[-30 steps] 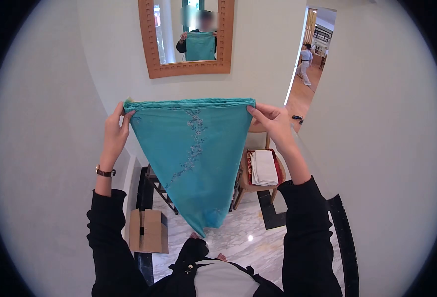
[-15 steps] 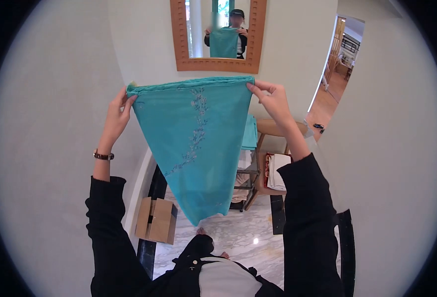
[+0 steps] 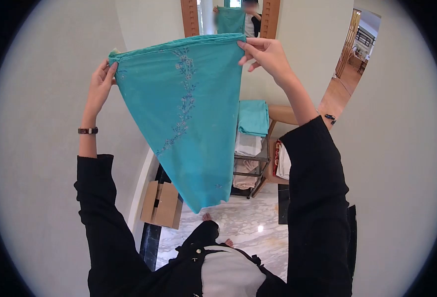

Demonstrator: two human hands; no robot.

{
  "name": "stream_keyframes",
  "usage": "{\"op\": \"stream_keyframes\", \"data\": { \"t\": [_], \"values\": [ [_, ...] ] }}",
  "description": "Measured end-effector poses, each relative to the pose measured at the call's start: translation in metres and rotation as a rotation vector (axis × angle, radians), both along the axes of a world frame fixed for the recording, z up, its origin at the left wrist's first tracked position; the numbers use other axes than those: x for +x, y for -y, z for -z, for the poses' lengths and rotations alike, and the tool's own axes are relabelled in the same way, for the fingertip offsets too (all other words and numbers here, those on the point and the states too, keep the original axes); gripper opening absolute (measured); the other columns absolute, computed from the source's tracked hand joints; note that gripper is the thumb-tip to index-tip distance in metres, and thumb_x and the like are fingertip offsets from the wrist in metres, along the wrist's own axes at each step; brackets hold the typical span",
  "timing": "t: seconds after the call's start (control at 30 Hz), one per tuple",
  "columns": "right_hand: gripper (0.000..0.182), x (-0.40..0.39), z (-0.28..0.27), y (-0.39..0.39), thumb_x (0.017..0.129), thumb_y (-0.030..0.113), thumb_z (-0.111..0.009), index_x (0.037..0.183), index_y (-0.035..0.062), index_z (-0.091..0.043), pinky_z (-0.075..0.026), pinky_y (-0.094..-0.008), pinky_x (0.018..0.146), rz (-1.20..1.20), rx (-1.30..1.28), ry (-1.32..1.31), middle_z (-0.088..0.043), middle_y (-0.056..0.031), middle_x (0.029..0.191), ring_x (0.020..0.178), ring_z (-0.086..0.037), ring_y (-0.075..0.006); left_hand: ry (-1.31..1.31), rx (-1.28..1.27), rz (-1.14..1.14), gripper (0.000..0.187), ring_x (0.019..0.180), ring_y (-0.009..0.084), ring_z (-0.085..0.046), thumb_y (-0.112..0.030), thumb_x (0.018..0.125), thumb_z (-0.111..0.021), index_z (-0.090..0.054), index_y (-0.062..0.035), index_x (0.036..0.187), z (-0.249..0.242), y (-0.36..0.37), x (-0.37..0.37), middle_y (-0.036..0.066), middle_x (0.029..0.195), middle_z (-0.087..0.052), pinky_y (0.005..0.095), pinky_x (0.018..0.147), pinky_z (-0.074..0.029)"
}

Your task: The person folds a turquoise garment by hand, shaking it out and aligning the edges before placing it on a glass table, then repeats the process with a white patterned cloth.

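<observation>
A turquoise cloth (image 3: 198, 119) with a floral pattern hangs stretched between my raised hands, its upper edge gathered in folds and its lower end narrowing above the floor. My left hand (image 3: 101, 81) pinches its upper left corner between thumb and fingers. At the upper right corner, my right hand (image 3: 265, 55) holds the cloth between thumb and index finger, with the other fingers partly spread.
Folded turquoise cloth (image 3: 253, 118) tops a rack (image 3: 252, 173) holding other fabrics. Beside it stands a wooden chair (image 3: 282, 115) with folded cloths. A cardboard box (image 3: 162, 204) sits on the marble floor (image 3: 238, 222). A framed mirror (image 3: 190, 20) hangs ahead.
Both hands have risen in view with the cloth, and its left corner has shifted left. The rack's folded turquoise cloth shows more fully now.
</observation>
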State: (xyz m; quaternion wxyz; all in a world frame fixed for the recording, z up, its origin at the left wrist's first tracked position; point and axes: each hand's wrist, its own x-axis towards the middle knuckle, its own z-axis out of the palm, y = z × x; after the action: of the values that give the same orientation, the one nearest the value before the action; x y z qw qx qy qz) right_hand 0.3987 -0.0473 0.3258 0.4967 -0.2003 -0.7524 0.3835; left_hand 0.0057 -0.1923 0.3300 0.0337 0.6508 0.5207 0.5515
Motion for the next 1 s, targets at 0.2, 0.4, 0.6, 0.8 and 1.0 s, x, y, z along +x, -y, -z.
{"op": "stream_keyframes", "data": {
  "t": [0.2,0.4,0.6,0.8,1.0],
  "values": [
    [0.027,-0.009,0.001,-0.019,0.095,0.013,-0.059,0.103,-0.0127,-0.063,-0.059,-0.0271,0.055,-0.087,-0.002,-0.048,-0.067,-0.0136,0.089,0.08,-0.073,-0.0236,-0.097,0.029,-0.076,0.03,0.085,0.0067,-0.056,-0.024,0.102,-0.05,-0.056,-0.001,0.122,0.002,0.003,-0.001,0.001,0.098,-0.063,0.0238,0.068,-0.049],
    [0.029,-0.02,0.008,-0.047,0.1,0.016,-0.05,0.109,-0.0113,-0.054,-0.06,-0.0297,0.057,-0.139,0.049,0.059,-0.064,-0.0148,0.098,0.08,-0.073,-0.0264,-0.205,0.029,-0.148,0.031,0.082,0.0076,-0.056,-0.021,0.101,-0.05,-0.054,0.0003,0.124,-0.002,0.009,-0.006,0.002,0.098,-0.063,0.0236,0.063,-0.049],
    [0.032,-0.028,0.016,-0.054,0.1,0.014,-0.048,0.116,-0.0132,-0.047,-0.062,-0.0333,0.058,-0.236,0.05,-0.037,-0.061,-0.0198,0.105,0.079,-0.072,-0.0311,-0.208,0.036,-0.202,0.028,0.078,0.0068,-0.053,-0.024,0.101,-0.052,-0.056,-0.0005,0.116,-0.003,0.016,0.003,0.001,0.095,-0.06,0.0222,0.057,-0.046],
    [0.033,-0.025,0.026,-0.072,0.1,0.014,-0.049,0.119,-0.0135,-0.048,-0.062,-0.032,0.065,-0.306,0.192,-0.118,-0.061,-0.021,0.11,0.081,-0.072,-0.0302,-0.254,0.147,-0.296,0.027,0.071,0.0039,-0.048,-0.024,0.1,-0.054,-0.057,-0.0004,0.114,0.0,0.016,-0.001,-0.002,0.087,-0.056,0.0203,0.052,-0.039],
    [0.032,-0.036,0.032,-0.09,0.099,0.014,-0.051,0.119,-0.0115,-0.052,-0.062,-0.0324,0.069,-0.326,0.217,-0.108,-0.063,-0.0192,0.111,0.08,-0.072,-0.0289,-0.387,0.205,-0.398,0.033,0.056,0.0046,-0.046,-0.027,0.099,-0.056,-0.056,0.0016,0.116,-0.003,0.005,-0.021,-0.001,0.082,-0.056,0.0203,0.047,-0.036]
  ]
}}
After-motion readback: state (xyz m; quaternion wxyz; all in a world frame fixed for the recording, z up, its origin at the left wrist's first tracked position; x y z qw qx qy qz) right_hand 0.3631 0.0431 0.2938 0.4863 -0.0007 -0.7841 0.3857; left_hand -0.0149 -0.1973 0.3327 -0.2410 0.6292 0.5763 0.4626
